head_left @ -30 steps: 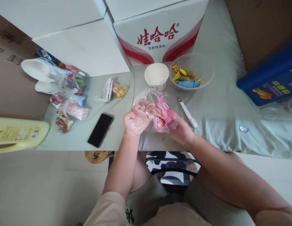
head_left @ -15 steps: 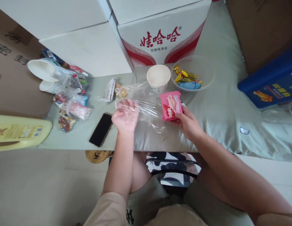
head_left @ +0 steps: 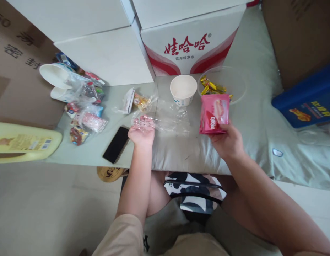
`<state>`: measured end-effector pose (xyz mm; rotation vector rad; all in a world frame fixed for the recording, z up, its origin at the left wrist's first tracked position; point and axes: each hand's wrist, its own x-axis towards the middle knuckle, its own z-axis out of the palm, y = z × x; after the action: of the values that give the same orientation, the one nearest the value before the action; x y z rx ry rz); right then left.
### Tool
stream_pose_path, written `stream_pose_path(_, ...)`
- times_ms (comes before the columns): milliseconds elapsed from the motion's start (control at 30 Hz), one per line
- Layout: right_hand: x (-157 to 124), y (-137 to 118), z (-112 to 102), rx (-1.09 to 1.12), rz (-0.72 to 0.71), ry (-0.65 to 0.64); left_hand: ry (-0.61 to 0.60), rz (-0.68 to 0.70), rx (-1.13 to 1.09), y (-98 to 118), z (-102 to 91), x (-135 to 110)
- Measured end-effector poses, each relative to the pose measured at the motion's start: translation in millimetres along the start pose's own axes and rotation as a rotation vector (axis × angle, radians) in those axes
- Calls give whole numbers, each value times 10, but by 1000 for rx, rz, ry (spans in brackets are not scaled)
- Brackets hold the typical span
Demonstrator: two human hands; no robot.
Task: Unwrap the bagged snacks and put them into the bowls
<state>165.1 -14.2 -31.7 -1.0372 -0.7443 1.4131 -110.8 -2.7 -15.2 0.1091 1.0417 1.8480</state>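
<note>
My right hand (head_left: 228, 142) grips a pink nabati wafer packet (head_left: 214, 112) from below, thumb on its front. The packet is held up before the clear round tub (head_left: 241, 96), covering part of the yellow-wrapped snacks (head_left: 211, 85) inside. My left hand (head_left: 142, 131) is palm up with curled fingers, holding one end of a clear plastic bag (head_left: 171, 121). The film lies over the fingertips, and the rest of the bag spreads rightward on the cloth. A white paper cup (head_left: 183, 90) stands behind the bag.
A black phone (head_left: 116, 145) lies left of my left hand. Several wrapped snacks (head_left: 92, 121) and tipped paper cups (head_left: 54, 76) are heaped further left. White cartons (head_left: 191, 49) block the back. A yellow jug (head_left: 26, 142) and a blue container (head_left: 306, 103) flank the sides.
My right hand has moved right and lifted the wafer packet away from the plastic bag toward the tub. The bag has slackened, and my left hand stays at its end.
</note>
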Motion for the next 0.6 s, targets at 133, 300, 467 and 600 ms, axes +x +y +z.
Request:
stream_pose_path(133, 61, -55, 38, -15, -71, 113, 15, -83, -38, -6, 50, -101)
stream_pose_path(300, 136, -167, 26, 63, -128, 253, -78, -161, 64, -72, 54, -153)
stream_pose_path(467, 285, -329, -96, 96, -76, 363, -61, -194, 46, -104, 73, -158)
stream_pose_path(600, 437, -411, -107, 53, -103, 332, -72, -234, 47, -126, 94, -171)
